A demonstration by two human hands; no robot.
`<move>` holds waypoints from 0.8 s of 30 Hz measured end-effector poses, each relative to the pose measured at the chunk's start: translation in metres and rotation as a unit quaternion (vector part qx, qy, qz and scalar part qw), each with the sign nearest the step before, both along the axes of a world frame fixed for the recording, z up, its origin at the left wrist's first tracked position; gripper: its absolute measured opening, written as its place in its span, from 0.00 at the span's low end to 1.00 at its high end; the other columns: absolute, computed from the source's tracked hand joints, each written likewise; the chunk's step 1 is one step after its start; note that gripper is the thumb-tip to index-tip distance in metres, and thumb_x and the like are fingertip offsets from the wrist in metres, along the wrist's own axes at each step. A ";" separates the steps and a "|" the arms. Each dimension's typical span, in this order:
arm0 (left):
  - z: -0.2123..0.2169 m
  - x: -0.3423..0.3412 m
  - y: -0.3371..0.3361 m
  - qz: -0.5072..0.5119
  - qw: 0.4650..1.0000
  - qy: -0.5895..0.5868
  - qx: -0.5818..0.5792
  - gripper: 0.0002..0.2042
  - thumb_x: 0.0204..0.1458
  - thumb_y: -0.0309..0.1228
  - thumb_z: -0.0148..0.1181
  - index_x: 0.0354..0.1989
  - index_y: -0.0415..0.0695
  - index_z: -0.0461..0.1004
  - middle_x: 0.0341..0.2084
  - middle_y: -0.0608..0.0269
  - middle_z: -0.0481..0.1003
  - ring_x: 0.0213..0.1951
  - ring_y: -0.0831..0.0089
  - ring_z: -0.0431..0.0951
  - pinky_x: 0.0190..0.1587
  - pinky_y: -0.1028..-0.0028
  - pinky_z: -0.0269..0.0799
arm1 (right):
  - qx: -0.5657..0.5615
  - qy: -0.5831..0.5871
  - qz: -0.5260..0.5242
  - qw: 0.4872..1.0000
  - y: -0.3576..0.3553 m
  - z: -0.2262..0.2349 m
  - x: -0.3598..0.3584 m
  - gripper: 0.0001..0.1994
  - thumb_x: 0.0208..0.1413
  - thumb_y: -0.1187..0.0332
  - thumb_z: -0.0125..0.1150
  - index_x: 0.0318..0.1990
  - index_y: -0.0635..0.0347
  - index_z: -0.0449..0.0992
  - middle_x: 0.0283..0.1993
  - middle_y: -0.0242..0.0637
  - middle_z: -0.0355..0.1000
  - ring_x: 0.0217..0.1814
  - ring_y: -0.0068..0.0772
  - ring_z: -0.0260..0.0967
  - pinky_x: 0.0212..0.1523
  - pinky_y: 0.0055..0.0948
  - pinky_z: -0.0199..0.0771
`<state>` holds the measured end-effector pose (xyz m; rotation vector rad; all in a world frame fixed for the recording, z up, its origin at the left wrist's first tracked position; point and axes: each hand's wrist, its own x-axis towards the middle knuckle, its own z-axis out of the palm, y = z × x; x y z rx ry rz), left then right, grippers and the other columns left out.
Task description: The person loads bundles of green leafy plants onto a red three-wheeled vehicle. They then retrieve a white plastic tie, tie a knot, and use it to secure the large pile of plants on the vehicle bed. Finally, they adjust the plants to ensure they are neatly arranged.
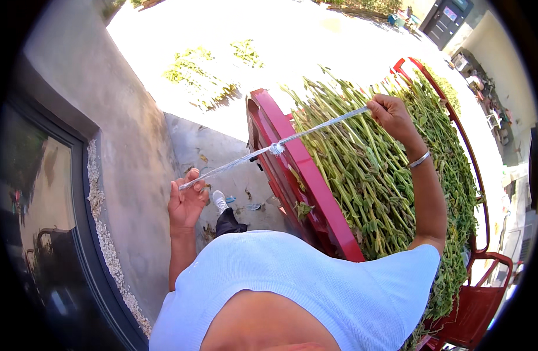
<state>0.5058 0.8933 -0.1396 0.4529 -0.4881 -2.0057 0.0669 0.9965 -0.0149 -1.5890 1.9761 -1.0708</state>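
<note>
A pale twisted rope stretches between my two hands, with a knot near its middle. My right hand is raised over the cut green plants and closed in a fist on the rope's far end. Lower down on the left, my left hand has the other end between thumb and fingers, its palm turned up. The knot hangs above the red side panel of a cart. Long green stalks with leafy tops fill the cart bed, their cut ends toward me.
A grey wall with a dark-framed window stands close on my left. Red rails edge the cart's far side. Loose plants lie on the sunlit ground ahead. A dark door is at the far right.
</note>
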 end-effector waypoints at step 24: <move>-0.123 -0.242 -0.648 -0.207 0.929 -0.168 0.257 0.20 0.61 0.48 0.37 0.18 0.53 0.55 0.09 0.75 0.52 0.11 0.80 0.46 0.15 0.77 0.44 | -0.104 -0.026 -0.020 0.994 -0.374 -0.019 0.053 0.18 0.57 0.67 0.53 0.19 0.63 0.57 0.16 0.43 0.52 0.17 0.44 0.53 0.20 0.38 0.52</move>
